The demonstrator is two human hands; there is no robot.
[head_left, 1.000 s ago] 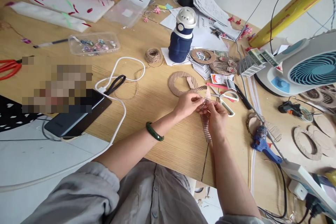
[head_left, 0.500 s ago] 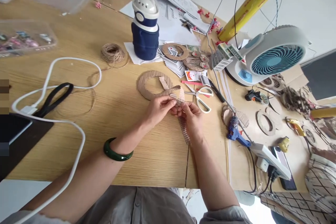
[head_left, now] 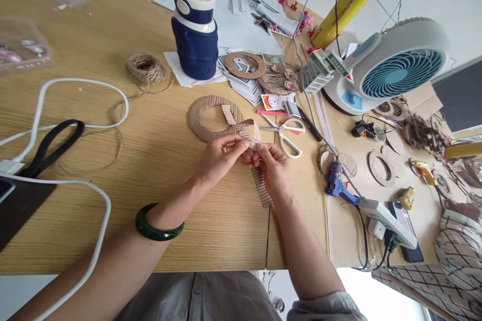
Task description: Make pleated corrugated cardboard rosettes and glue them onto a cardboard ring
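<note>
My left hand [head_left: 220, 156] and my right hand [head_left: 274, 169] meet over the wooden table [head_left: 158, 160], both pinching a strip of corrugated cardboard [head_left: 260, 188]. The strip hangs down under my right palm, and its upper end is hidden between the fingertips. Just beyond the fingers lies a corrugated cardboard ring [head_left: 211, 116] with short strips stuck on it. A green bangle [head_left: 158, 226] sits on my left wrist.
White-handled scissors [head_left: 288, 135] lie right of the ring. A blue glue gun [head_left: 341, 186], a power strip [head_left: 387, 215] and cardboard rings [head_left: 380, 168] are further right. A navy bottle [head_left: 195, 27], twine ball [head_left: 145, 69], fan [head_left: 391, 67] and white cable [head_left: 75, 110] surround the work spot.
The view has swung right and down, so the table shifted left in frame. Both hands stay pinched on the cardboard strip with only small finger movements.
</note>
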